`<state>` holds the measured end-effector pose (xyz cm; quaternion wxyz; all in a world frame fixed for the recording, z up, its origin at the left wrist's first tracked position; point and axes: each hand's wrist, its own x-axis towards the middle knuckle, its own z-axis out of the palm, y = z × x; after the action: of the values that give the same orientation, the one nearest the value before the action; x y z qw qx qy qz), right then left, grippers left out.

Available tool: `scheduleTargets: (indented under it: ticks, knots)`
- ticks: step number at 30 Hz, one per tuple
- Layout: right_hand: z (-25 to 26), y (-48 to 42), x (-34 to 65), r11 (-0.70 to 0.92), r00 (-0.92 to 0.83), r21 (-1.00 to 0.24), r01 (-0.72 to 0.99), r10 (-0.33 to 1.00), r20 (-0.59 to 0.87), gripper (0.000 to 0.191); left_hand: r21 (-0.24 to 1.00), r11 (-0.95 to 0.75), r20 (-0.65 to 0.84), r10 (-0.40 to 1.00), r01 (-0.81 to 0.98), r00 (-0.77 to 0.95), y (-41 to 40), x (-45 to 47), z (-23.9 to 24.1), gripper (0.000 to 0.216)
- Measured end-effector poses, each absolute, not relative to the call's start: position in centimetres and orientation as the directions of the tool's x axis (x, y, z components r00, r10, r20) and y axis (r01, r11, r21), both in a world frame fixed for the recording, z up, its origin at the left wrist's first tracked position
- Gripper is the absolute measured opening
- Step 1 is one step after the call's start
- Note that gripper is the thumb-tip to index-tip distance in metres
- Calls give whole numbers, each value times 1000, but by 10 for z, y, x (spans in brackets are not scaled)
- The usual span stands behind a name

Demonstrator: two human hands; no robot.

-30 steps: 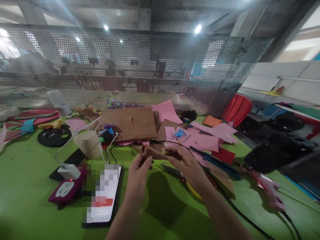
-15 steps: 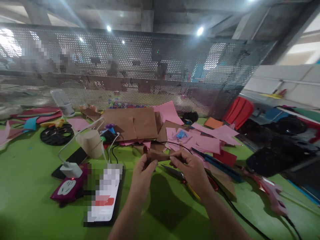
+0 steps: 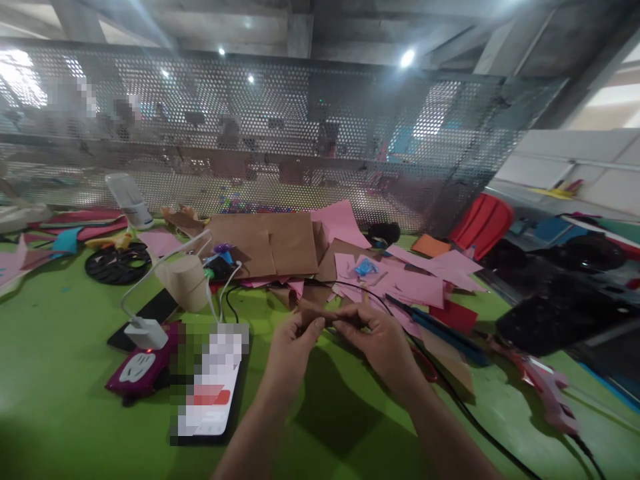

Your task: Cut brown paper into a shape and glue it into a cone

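Observation:
Both of my hands meet over the green table point(image 3: 60, 373), pinching a small folded piece of brown paper point(image 3: 320, 313) between them. My left hand point(image 3: 293, 347) grips its left end with closed fingers. My right hand point(image 3: 375, 337) holds the right end between thumb and fingertips. Just under my right hand lie scissors with red handles point(image 3: 425, 363), mostly hidden. A phone point(image 3: 210, 393) lies flat to the left of my left forearm.
Brown sheets point(image 3: 270, 243) and pink paper point(image 3: 410, 283) pile up behind my hands. A purple power strip point(image 3: 137, 370) with a white charger, a paper cup point(image 3: 187, 283), a black cable point(image 3: 475, 420), a pink glue gun point(image 3: 547, 393) and a perforated metal screen point(image 3: 300, 133) surround the spot.
My hands have drawn closer together on the brown paper and my right hand now covers more of the scissors. The view shifted slightly.

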<state>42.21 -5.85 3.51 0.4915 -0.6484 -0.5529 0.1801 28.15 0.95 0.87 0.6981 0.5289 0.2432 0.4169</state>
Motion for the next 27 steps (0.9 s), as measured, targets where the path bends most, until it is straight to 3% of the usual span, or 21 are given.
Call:
scheduleTargets:
  ticks: [5, 18, 27]
  knots:
    - [35, -60, 424, 83, 341, -822, 564, 883, 324, 13, 945, 85, 92, 857, -315, 507, 9, 280, 8, 18]
    - [37, -61, 437, 90, 441, -868, 488, 833, 334, 22, 847, 319, -168, 919, -425, 355, 15, 282, 2, 33]
    - [35, -61, 429, 109, 348, -805, 583, 862, 369, 10, 868, 322, -153, 898, -379, 412, 13, 282, 5, 28]
